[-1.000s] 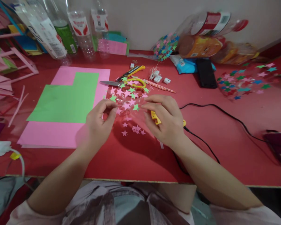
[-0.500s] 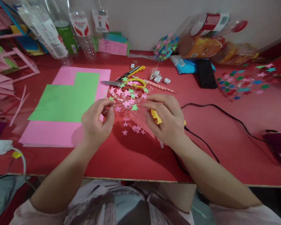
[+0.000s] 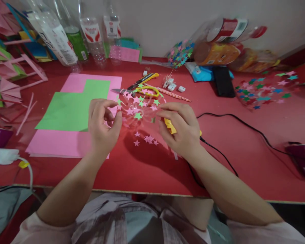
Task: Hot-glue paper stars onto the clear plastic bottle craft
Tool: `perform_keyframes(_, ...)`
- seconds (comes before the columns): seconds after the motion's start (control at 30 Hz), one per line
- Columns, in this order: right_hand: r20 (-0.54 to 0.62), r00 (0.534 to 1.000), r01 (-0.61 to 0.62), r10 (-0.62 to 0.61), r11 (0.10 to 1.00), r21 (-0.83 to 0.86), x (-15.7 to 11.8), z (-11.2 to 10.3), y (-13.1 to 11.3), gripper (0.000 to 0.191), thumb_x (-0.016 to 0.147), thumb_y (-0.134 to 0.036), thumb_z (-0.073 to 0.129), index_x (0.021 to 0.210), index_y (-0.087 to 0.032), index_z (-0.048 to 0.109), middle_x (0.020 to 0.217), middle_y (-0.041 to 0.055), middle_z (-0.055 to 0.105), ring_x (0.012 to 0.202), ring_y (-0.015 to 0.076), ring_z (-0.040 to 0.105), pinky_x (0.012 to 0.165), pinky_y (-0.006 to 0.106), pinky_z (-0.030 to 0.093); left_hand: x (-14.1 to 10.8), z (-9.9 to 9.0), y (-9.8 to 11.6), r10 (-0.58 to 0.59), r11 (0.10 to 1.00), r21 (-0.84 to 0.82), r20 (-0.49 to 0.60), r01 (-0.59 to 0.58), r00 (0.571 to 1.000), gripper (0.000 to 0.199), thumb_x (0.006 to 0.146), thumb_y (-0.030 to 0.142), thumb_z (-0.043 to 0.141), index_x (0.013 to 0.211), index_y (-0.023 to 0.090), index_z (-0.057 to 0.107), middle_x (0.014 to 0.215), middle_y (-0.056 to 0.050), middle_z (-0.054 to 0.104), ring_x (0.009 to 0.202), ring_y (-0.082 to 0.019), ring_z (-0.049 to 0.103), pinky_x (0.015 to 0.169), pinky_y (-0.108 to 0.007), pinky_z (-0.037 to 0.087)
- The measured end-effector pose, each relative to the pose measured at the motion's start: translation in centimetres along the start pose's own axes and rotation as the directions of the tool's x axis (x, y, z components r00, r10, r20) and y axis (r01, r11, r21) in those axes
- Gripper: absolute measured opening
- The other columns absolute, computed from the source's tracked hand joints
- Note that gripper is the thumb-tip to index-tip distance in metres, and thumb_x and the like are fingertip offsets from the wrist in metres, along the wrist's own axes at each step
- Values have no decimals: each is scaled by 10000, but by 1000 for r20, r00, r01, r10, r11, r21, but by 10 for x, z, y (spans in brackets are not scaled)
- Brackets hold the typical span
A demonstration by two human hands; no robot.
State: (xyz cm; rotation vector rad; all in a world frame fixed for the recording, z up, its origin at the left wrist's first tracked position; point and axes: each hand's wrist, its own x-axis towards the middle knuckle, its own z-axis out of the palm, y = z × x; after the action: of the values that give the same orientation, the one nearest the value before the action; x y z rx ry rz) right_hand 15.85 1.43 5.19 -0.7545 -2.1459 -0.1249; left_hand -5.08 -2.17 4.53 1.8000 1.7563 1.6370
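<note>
A clear plastic piece covered with pink and green stars [image 3: 134, 107] is between my two hands, above the red table [image 3: 147, 173]. My left hand [image 3: 104, 118] is at its left side, thumb and fingertips curled close together; what they pinch is too small to make out. On the right, my right hand [image 3: 176, 125] has its fingers bent towards the edge of the clear piece, and its exact grip cannot be made out. Loose pink stars [image 3: 149, 139] lie on the table below. Behind the piece are yellow-handled scissors [image 3: 152, 90] and a yellow cutter [image 3: 144, 79]. Something yellow [image 3: 169, 126] shows behind my right hand.
Green paper [image 3: 71, 112] and pink paper [image 3: 58, 144] lie at left. Plastic bottles [image 3: 93, 37] stand at the back. A star-covered ball [image 3: 180, 52], a phone [image 3: 223, 81] and another starred piece [image 3: 264, 89] are at right. A black cable [image 3: 234, 116] crosses the right side.
My left hand has shifted slightly up and left. The starred plastic piece has turned a little between my hands. The whole view has moved slightly.
</note>
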Motion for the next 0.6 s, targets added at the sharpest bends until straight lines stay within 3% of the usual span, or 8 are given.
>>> perform_keyframes(0.07, 3, 1000, 3, -3, 1000, -6, 0, 0, 1, 210, 841, -128, 544, 1022, -236, 554, 1048, 64, 629, 976, 203, 607, 810, 358, 465, 1, 0, -1, -30, 998, -59, -39, 27, 999, 50, 844, 231, 587, 856, 244, 541, 860, -3, 552, 608, -84, 488, 565, -255, 443)
perform_keyframes(0.27, 9, 1000, -2, 2, 1000, -16, 0, 0, 0, 185, 854, -133, 535, 1009, -230, 563, 1041, 66, 636, 972, 207, 612, 814, 364, 470, 8, 3, -7, -180, 942, -314, -184, 115, 966, 166, 770, 258, 686, 767, 209, 527, 669, 43, 560, 506, -62, 489, 455, -206, 397)
perform_keyframes(0.43, -25, 1000, 13, -13, 1000, -5, 3, -4, 0, 185, 839, -113, 552, 989, -217, 575, 1033, 85, 645, 960, 218, 615, 815, 372, 482, 10, 0, -6, -265, 901, -373, -68, 222, 962, 185, 779, 260, 707, 686, 208, 557, 549, 53, 617, 390, -56, 495, 381, -198, 371)
perform_keyframes(0.6, -30, 1000, -3, 3, 1000, -1, 3, -5, 1, 186, 839, -118, 547, 990, -223, 577, 1029, 72, 644, 954, 212, 612, 833, 371, 476, 14, -6, -12, -231, 932, -302, -78, 198, 970, 301, 849, 371, 636, 612, 196, 573, 460, 52, 553, 363, -56, 469, 375, -202, 346)
